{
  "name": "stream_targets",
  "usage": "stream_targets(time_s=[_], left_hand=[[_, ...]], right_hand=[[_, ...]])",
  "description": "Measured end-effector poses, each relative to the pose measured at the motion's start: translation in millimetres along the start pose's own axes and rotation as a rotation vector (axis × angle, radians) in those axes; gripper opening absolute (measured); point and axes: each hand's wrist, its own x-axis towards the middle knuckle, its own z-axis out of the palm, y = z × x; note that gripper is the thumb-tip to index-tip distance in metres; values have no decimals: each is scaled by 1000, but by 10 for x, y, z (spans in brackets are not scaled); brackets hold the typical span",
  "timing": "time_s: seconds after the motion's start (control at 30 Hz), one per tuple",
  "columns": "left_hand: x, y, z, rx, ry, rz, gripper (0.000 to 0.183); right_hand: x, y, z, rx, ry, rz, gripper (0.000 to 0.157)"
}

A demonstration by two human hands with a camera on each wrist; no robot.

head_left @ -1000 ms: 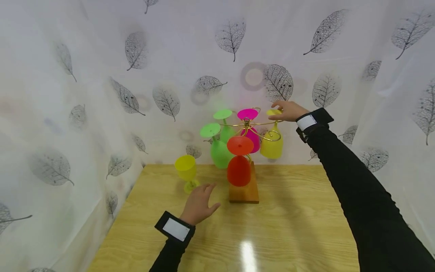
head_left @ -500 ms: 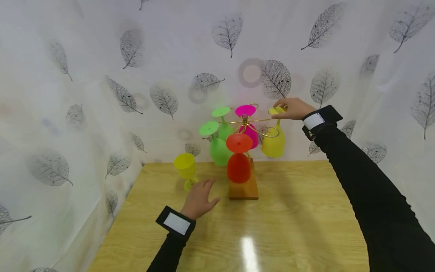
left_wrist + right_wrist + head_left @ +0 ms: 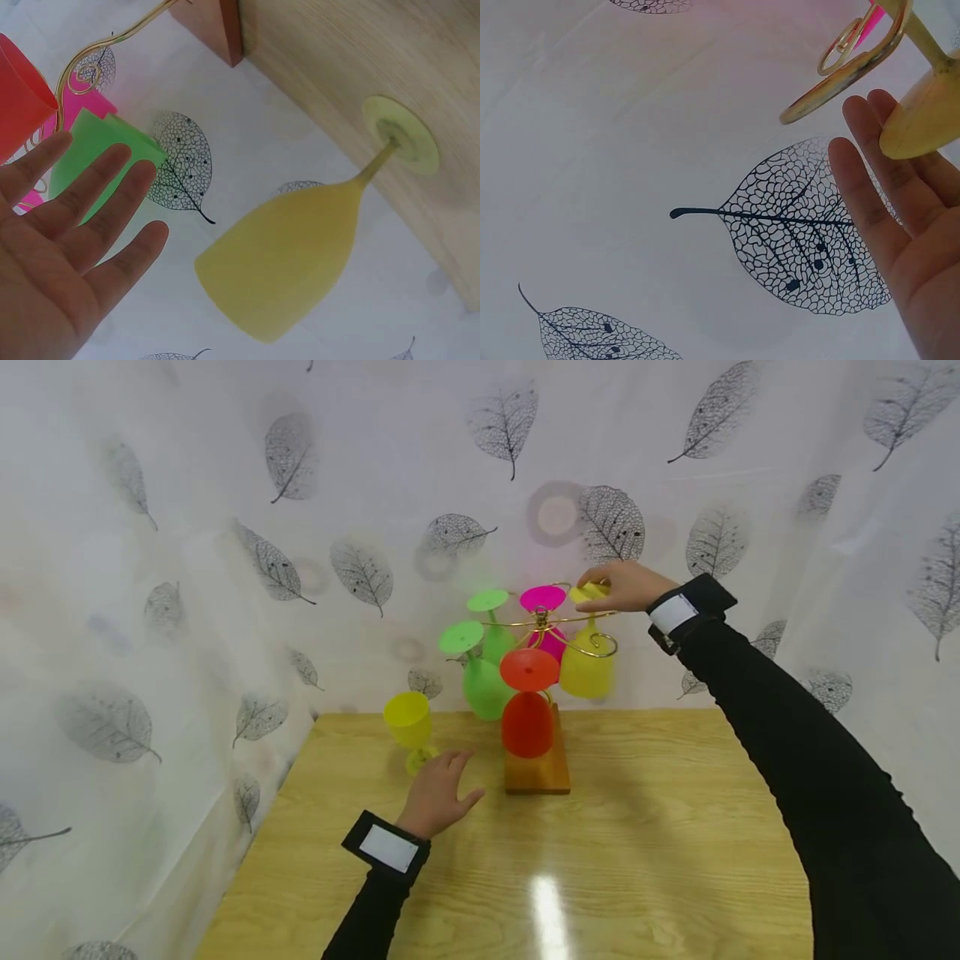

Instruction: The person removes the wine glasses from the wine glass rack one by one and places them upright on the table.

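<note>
The right hand [image 3: 628, 586] and the inverted yellow goblet [image 3: 587, 672] have shifted nearer the pink goblet [image 3: 543, 597].

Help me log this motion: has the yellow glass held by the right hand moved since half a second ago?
Yes: in the head view, the upside-down yellow glass has moved left with the right hand, judged against the wooden base.
</note>
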Motion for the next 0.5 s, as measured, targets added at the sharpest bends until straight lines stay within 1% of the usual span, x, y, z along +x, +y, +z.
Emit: stream_targets(time_s=[0.07,0.2,0.3,0.37,0.5], left_hand=[[5,-4,-19,-3,3,2,61],[2,-6,-47,-24,1,-1,60],[-16,-18,-42,-14,3,-10,58],[-35,-30,-39,-4,9,-13,57],[-60,-40,-66,-16,7,-28,58]], right_hand=[[72,-13,-17,8,-11,6,53],[198,-7,-29,14,-30,44,53],[269,9,-11,6,-39,65,52],[291,21,12,-4,-40,88,52],[288,98,48,-11,-35,123,52]])
